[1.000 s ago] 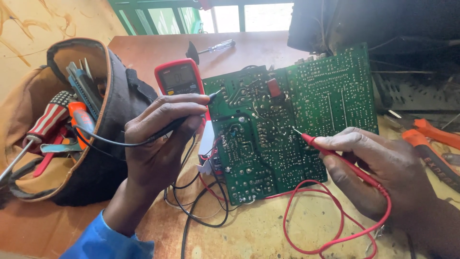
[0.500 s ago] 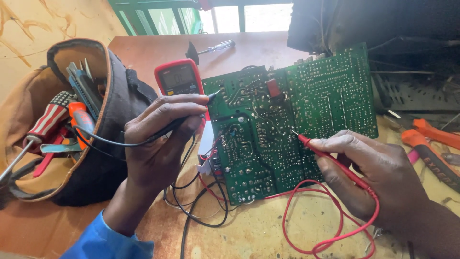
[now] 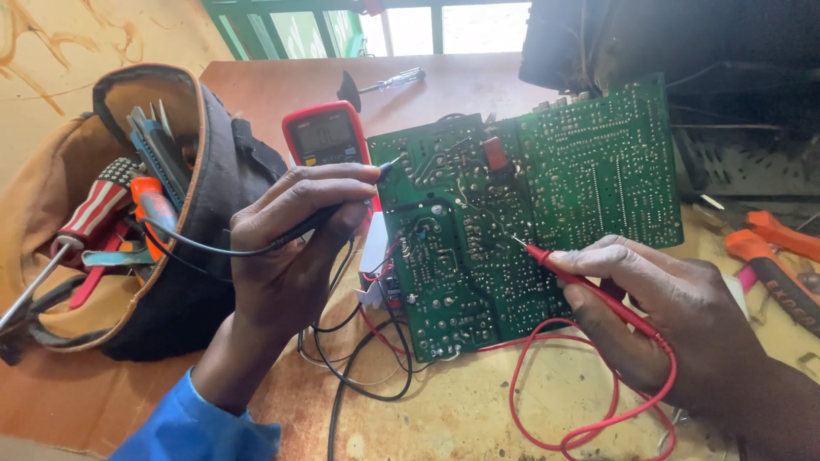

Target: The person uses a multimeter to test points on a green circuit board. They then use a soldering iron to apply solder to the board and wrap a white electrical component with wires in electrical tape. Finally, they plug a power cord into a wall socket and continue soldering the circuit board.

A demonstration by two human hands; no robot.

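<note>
- Counter (image 3: 478,418): worn yellowish-brown surface carrying all items; a dark equipment housing (image 3: 683,43) stands at its far right edge
- Tool bag (image 3: 145,239): tan and black, lying open at the left, holding a screwdriver with a striped handle (image 3: 90,209) and other hand tools
- Circuit board (image 3: 530,213): green, solder side up, lying tilted at the centre of the counter between the two hands; this is the item under test
- Left hand (image 3: 286,248): closed in a pen-style grip around the black probe (image 3: 342,209); the probe tip touches the upper left edge of the board, just beside the meter
- Right hand (image 3: 666,316): closed around the red probe (image 3: 572,269), thumb and fingers pinching the shaft; the metal tip rests on a solder point near the board's centre
- Multimeter (image 3: 329,137): red case, lying behind the left hand, display facing up; the reading is too small to make out
- Leads: red lead (image 3: 589,410) loops on the counter under the right hand; black lead (image 3: 359,384) trails below the board
- Pliers with orange grips (image 3: 769,248): lying at the right, apart from the hands
- Progress, as a judgement: both probes are placed and a measurement appears to be in hand; the board is exposed and wired to the meter, and most solder points remain unprobed
</note>
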